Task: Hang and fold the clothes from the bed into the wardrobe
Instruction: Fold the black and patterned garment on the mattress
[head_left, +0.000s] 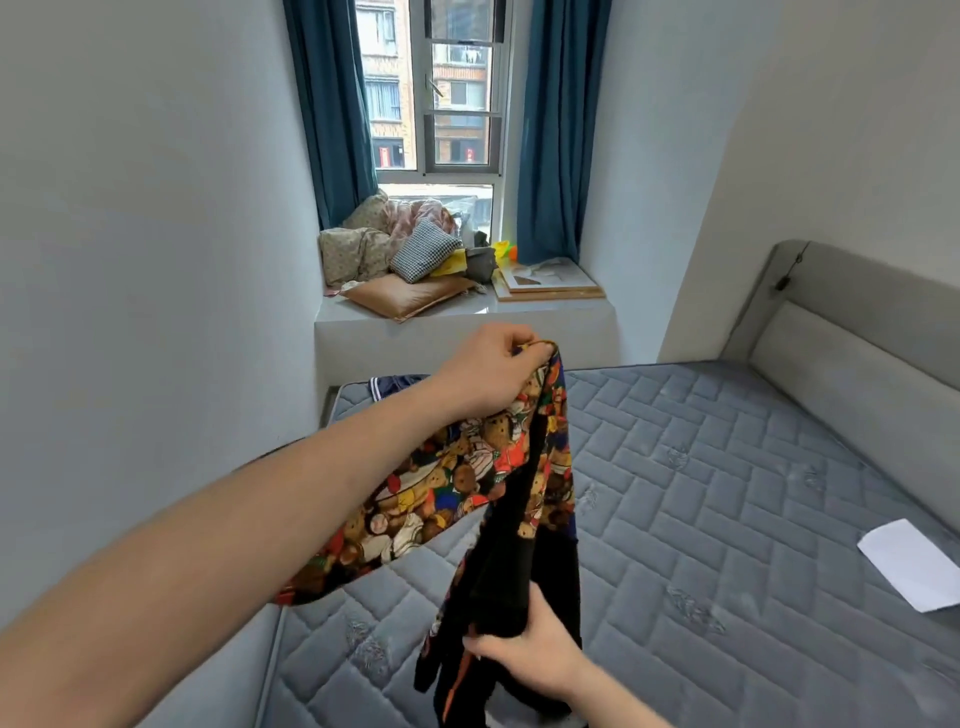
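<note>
Head view. The left hand (491, 371) is raised at the centre of the frame, its bare forearm stretched forward and upward from the lower left corner. The fingers are curled in, and the grip is closed on the top edge of a printed garment (467, 483), pinching it at the highest point.

The garment carries a dense bear pattern in brown, orange and yellow, with a black inner side. It hangs from the left hand in two parts: one strip trails down and left beneath the forearm, while the other drops straight down towards the right hand. All of it is held in the air above the near left part of the bed (727, 493).

The right hand (535, 654) is low in the frame, its wrist entering from the bottom edge. Its grip is clamped on the black lower section of the garment, with the thumb on top and the fingers wrapped underneath.

The bed shows a bare grey quilted mattress and a grey padded headboard (857, 343) at right. A dark blue garment (395, 385) lies at the far left corner of the mattress, partly behind the left wrist. A white sheet of paper (909, 564) lies flat on the mattress near the right edge.

The window ledge (545, 317) beyond the bed carries cushions (410, 293) and bundled fabric.
</note>
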